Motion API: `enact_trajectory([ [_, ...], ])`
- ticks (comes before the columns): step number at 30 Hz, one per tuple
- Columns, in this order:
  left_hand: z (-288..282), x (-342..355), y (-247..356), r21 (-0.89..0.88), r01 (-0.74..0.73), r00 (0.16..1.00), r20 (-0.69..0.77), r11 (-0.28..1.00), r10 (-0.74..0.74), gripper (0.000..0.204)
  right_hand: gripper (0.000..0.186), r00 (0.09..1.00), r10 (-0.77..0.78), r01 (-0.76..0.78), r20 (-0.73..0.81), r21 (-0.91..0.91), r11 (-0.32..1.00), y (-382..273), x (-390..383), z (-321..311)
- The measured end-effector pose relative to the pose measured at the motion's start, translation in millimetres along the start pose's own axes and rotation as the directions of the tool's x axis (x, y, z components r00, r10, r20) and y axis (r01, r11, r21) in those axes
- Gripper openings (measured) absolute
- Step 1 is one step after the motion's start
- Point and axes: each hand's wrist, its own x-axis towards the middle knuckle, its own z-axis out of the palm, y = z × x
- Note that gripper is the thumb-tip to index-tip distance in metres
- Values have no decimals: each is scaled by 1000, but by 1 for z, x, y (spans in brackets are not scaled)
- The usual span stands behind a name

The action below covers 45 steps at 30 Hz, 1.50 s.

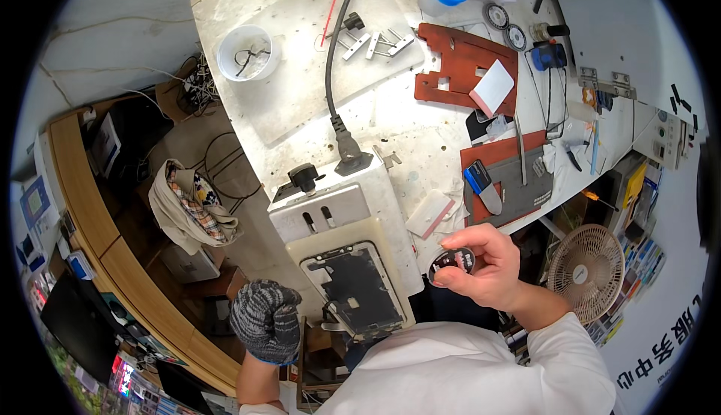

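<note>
Well, disc (455, 259) (dark) in right hand (490, 266)

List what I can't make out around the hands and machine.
- Head view: part of the small round disc, covered by the right hand.
- Head view: palm of the gloved left hand, hidden by its own curl.
- Head view: underside of the black panel, facing down onto the machine.
- Head view: far end of the cord, cut off by the top edge.
</note>
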Motion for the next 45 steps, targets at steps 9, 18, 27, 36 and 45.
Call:
enact_trajectory([
  [9,-9,22,10,35,-85,963,259,996,73,23,36,995,69,-60,-67,136,989,6,-16,-1],
  [18,-10,2,-7,-8,-33,985,171,999,34,22,39,995,59,-51,-75,110,993,-1,4,16],
  [27,-14,-38,-22,-36,115,987,119,993,-110,22,37,996,-33,33,-82,1,999,-7,19,28],
  [36,-19,-28,-25,-68,87,993,85,994,-81,24,34,990,-6,1,-144,-38,999,-4,0,18],
  [45,-26,-7,-25,83,-109,994,20,991,108,21,34,925,-47,67,-378,39,997,1,-22,7],
])
